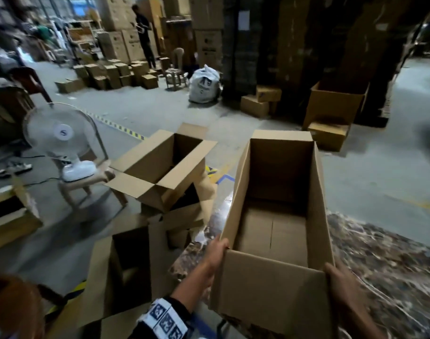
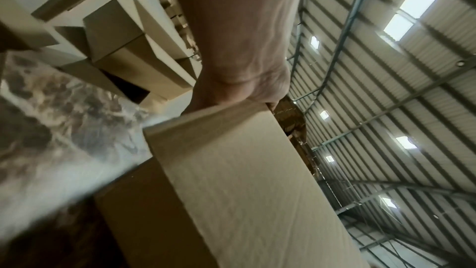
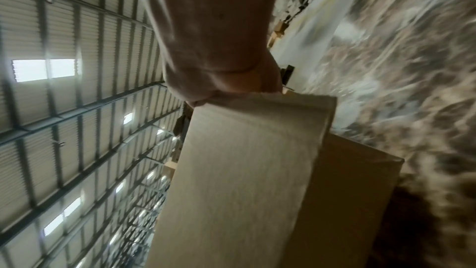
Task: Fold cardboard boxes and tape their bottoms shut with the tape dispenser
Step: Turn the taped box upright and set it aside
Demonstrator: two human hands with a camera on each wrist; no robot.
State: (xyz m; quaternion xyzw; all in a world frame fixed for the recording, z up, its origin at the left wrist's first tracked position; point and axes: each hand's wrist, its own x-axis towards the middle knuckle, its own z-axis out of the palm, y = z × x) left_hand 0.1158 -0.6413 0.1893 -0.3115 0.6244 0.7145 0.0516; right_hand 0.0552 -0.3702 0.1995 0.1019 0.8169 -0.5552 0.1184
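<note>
The marbled table fills the lower right of the head view and serves as the landmark. Above its left part sits the held cardboard box, the biggest task object: it is upright, mouth open to the top, with its long axis running away from the person toward the far stacks; its closed bottom shows a centre seam inside. Whether it rests on the table or is lifted just above it cannot be told. Left of the table, on the floor, stands a heap of other open boxes, the top one tilted with flaps spread. Farther left of the table, a white fan stands on a chair.

The left hand grips the box's near left corner, fingers curled over the rim. The right hand grips the near right corner, thumb on the outer wall; its fingers are hidden.
</note>
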